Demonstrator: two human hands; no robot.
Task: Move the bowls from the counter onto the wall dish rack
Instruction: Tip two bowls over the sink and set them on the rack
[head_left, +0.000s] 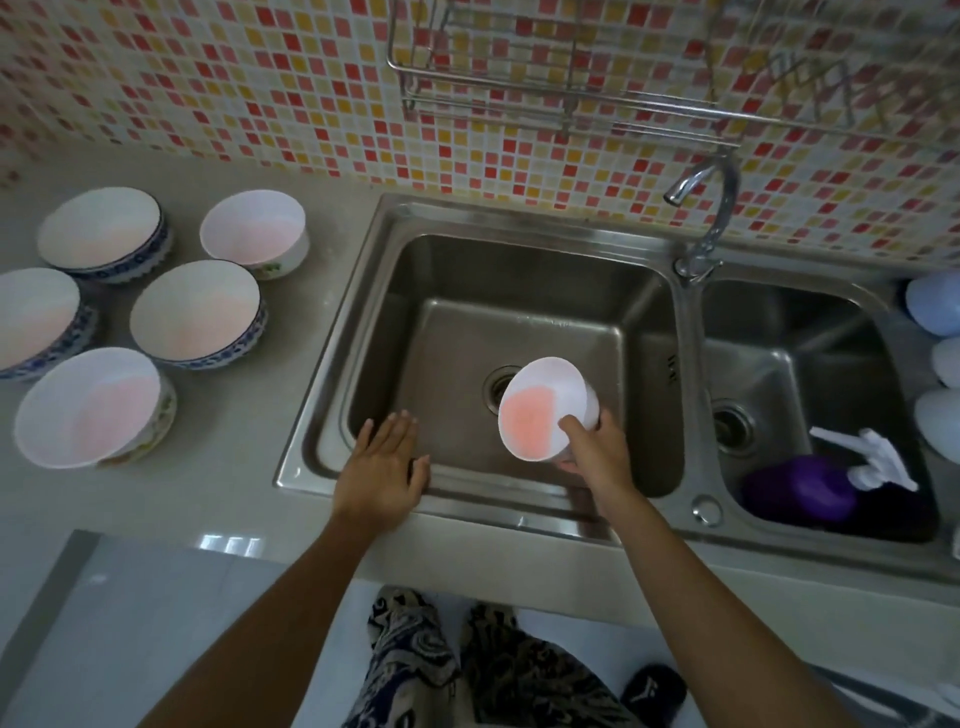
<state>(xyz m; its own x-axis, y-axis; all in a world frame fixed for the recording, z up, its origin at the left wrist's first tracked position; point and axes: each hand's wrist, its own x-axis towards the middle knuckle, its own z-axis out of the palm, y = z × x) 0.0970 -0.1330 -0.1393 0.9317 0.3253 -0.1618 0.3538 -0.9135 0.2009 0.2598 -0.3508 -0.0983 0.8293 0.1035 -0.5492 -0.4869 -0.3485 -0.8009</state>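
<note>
My right hand (597, 457) grips a small white bowl (540, 400), tilted toward me, above the left sink basin. My left hand (384, 462) is open, fingers apart, hovering over the sink's front left corner and holding nothing. Several white bowls stand on the counter at the left: a blue-patterned bowl (101, 231), a plain white bowl (254, 228), another blue-rimmed bowl (195, 312), one cut off by the left edge (36, 319), and a floral bowl (88, 408) nearest me. The wire wall dish rack (566, 98) hangs on the tiles above the sink.
The steel double sink (685, 332) fills the middle, with a curved tap (711, 208) at the back. A purple bottle (810, 491) and white cloth (872, 457) lie in the right basin. Pale rounded items (935, 312) sit at the far right.
</note>
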